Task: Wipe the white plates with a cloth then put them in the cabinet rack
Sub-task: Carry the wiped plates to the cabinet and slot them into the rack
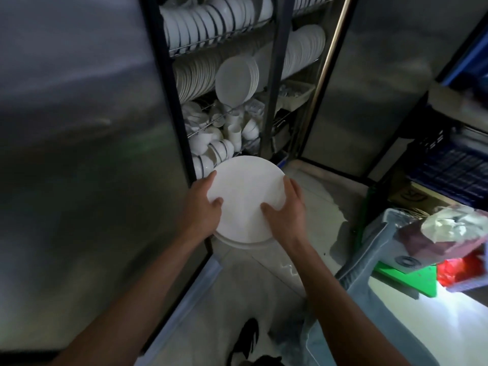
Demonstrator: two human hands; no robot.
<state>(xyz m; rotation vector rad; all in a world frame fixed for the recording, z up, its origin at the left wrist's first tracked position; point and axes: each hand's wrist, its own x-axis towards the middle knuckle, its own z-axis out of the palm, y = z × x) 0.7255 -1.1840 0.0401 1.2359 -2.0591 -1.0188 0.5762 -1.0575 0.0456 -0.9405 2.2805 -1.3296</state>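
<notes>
Both forearms reach out: my left hand (204, 204) and right hand (286, 210) clasp the white plates (245, 199) at opposite rims, thumbs on top. They look stiff, glazed, slippery and breakable, probably heavy as a stack, so rim grips suit.

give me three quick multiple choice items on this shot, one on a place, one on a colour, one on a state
1. Where is the rack row of upright white plates?
A. above the cups and bowls
B. on the floor
C. inside the blue crate

2. What colour is the flat board at lower right?
A. yellow
B. green
C. black

3. How is the held stack of white plates carried?
A. by one hand only
B. by both hands at its sides
C. resting on the floor

Key: 1 A, the cups and bowls sit on the shelf below. 2 B, it is bright green. 3 B, the left hand and right hand grip opposite edges.
</notes>
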